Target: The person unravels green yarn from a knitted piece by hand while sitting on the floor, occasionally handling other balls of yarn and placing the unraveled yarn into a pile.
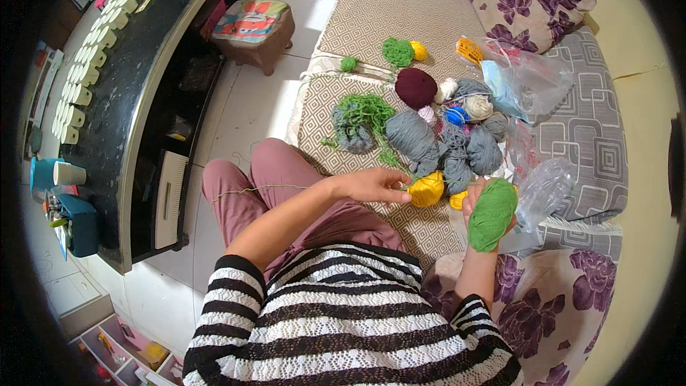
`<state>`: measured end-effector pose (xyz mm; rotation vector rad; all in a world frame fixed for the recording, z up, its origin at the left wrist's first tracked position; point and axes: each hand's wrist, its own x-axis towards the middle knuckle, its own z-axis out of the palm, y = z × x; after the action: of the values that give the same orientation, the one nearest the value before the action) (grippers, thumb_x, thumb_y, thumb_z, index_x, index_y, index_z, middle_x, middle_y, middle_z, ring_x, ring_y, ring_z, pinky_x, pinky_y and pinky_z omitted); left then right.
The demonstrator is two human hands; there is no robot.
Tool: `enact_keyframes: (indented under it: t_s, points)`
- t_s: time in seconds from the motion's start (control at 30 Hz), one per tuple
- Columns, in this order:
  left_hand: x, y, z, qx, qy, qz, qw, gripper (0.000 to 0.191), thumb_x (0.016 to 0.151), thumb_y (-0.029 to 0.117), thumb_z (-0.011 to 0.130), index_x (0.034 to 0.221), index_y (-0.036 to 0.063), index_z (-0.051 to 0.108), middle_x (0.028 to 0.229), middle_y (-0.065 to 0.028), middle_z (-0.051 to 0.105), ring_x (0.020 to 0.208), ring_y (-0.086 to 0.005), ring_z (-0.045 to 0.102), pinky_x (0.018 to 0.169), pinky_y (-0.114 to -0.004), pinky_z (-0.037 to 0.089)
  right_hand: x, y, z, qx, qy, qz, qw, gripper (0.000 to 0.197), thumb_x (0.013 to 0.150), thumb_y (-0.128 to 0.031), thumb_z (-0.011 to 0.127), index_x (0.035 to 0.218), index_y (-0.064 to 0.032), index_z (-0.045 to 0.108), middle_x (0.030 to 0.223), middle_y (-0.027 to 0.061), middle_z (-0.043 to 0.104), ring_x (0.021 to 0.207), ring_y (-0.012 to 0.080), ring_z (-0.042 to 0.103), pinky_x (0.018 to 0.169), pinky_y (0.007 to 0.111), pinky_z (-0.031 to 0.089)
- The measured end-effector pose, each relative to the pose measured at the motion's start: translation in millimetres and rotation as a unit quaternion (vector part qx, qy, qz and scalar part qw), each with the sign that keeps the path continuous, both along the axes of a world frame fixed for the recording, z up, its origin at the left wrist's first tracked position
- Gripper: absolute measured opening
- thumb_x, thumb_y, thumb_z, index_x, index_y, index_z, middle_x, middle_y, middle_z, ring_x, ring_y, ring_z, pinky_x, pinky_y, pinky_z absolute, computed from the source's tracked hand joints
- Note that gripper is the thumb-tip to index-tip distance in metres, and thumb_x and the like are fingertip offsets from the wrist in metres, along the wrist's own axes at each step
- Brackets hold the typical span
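My right hand holds an oblong ball of green yarn up over the seat. To the left of it, my left hand reaches out beside a yellow yarn ball, with a thin green strand at its bent fingers; how firmly they grip it is hard to see. A pale green strand crosses my thighs and passes behind my left forearm. Beyond both hands lie grey yarn balls, a maroon one, a blue one and cream ones. A loose tangle of green yarn rests on grey yarn.
The seat bears a patterned cover, with a green crocheted piece and a small green ball farther off. Clear plastic bags lie at right near floral cushions. A black table with stacked cups and a stool stand left.
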<state>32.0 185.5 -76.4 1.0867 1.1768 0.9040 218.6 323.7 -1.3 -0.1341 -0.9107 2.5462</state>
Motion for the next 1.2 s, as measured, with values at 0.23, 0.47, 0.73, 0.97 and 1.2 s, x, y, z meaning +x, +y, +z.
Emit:
enact_keyframes:
  t_s: [0.23, 0.47, 0.73, 0.97, 1.2]
  points:
    - [-54.6, -40.9, 44.1, 0.066, -0.063, 0.246, 0.965, 0.018, 0.083, 0.019, 0.049, 0.083, 0.0059, 0.060, 0.054, 0.0085, 0.040, 0.047, -0.0011, 0.026, 0.041, -0.017, 0.021, -2.8, 23.8, -7.6, -0.234, 0.104, -0.092, 0.962, 0.047, 0.064, -0.018, 0.062, 0.101, 0.0004, 0.038, 0.081, 0.0055, 0.037, 0.068, 0.0136, 0.033, 0.052, 0.021, 0.031]
    - [-87.0, -62.7, 67.2, 0.050, 0.016, 0.321, 0.945, 0.019, 0.080, 0.021, 0.054, 0.081, 0.0029, 0.059, 0.060, 0.0070, 0.045, 0.053, -0.0005, 0.034, 0.047, -0.017, 0.027, -36.4, 16.2, 6.1, -0.233, 0.124, -0.070, 0.962, 0.042, 0.070, -0.013, 0.055, 0.103, 0.0039, 0.035, 0.080, 0.0062, 0.036, 0.069, 0.0142, 0.034, 0.054, 0.020, 0.034]
    - [-79.6, -85.3, 46.1, -0.007, 0.105, 0.291, 0.951, 0.017, 0.076, 0.019, 0.060, 0.074, 0.0030, 0.058, 0.059, 0.0063, 0.048, 0.052, -0.0011, 0.038, 0.044, -0.018, 0.029, -10.4, 19.9, -13.1, -0.147, 0.121, 0.012, 0.982, 0.043, 0.068, -0.014, 0.058, 0.102, 0.0035, 0.036, 0.080, 0.0065, 0.035, 0.069, 0.0142, 0.033, 0.053, 0.020, 0.033]
    - [-79.6, -118.0, 31.2, -0.041, 0.066, 0.333, 0.940, 0.016, 0.075, 0.018, 0.060, 0.071, 0.0028, 0.057, 0.055, 0.0061, 0.045, 0.049, -0.0013, 0.035, 0.042, -0.018, 0.027, 15.7, 30.2, -35.0, -0.181, 0.078, -0.048, 0.979, 0.041, 0.066, -0.020, 0.059, 0.099, -0.0018, 0.041, 0.081, 0.0071, 0.039, 0.070, 0.0154, 0.038, 0.054, 0.021, 0.035]
    - [-70.7, -162.2, 2.6, -0.070, 0.127, 0.311, 0.939, 0.015, 0.074, 0.014, 0.061, 0.066, 0.0020, 0.058, 0.051, 0.0056, 0.043, 0.047, -0.0021, 0.035, 0.041, -0.020, 0.028, 17.9, -2.5, -80.2, 0.137, -0.393, -0.231, 0.879, 0.028, 0.065, -0.021, 0.055, 0.088, -0.0050, 0.055, 0.088, 0.0067, 0.056, 0.081, 0.0202, 0.053, 0.071, 0.035, 0.043]
